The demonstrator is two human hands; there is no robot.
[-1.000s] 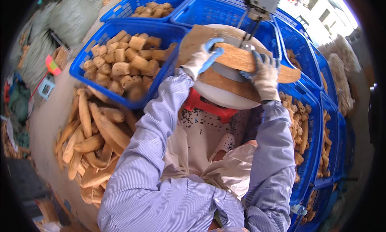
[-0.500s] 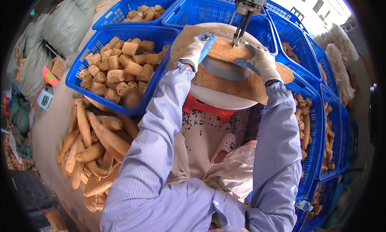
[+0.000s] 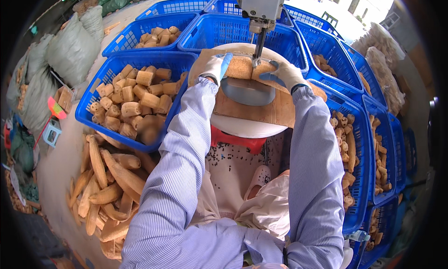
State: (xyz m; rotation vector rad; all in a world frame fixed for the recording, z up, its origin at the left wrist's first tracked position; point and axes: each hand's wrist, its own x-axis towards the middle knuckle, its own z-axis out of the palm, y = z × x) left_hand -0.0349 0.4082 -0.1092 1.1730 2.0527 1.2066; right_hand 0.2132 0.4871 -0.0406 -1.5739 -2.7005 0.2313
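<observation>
A dried loofah lies across the cardboard-covered work surface, at the blade of a cutting machine. A narrow slit splits it right at the blade into a left part and a right part. Round the left end wraps my left hand, in a white glove with blue fingertips. My right hand, gloved alike, grips the right part, whose far end shows beyond the wrist. In front of the loofah is a smooth grey oval plate set in the brown cardboard.
The grey machine head hangs over the round white table. A blue basket of cut loofah pieces stands left; more blue baskets ring the back and right. Whole loofahs are heaped on the floor at left.
A slit now divides the loofah at the blade, where it was whole before. Both hands keep their hold. The whole view has shifted slightly.
</observation>
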